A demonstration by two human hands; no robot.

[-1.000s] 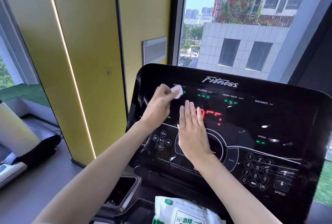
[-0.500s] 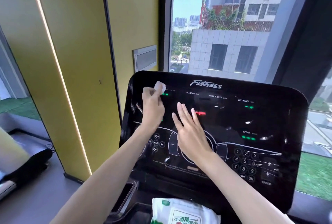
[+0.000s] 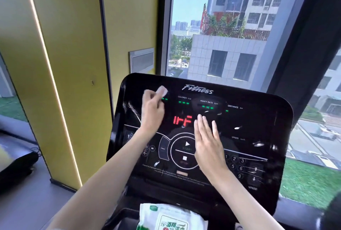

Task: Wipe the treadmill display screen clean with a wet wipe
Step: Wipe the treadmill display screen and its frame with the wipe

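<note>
The black glossy treadmill display (image 3: 249, 122) tilts up in front of me, with red digits, green lights and a round start/stop control. My left hand (image 3: 152, 111) pinches a small white wet wipe (image 3: 162, 90) against the screen's upper left, near the first green readout. My right hand (image 3: 207, 141) lies flat with fingers together on the middle of the panel, just right of the round control and below the heart rate label. Smears and bright glints show on the right half of the screen.
A white and green pack of wet wipes (image 3: 171, 217) rests in the tray below the console. A yellow wall with a light strip (image 3: 51, 74) stands to the left. A tall window (image 3: 221, 26) is behind the console. Another machine (image 3: 13, 159) sits at far left.
My right hand has slid to the right across the panel, uncovering the red digits. My left hand with the wipe stays at the upper left of the screen. The camera view has shifted.
</note>
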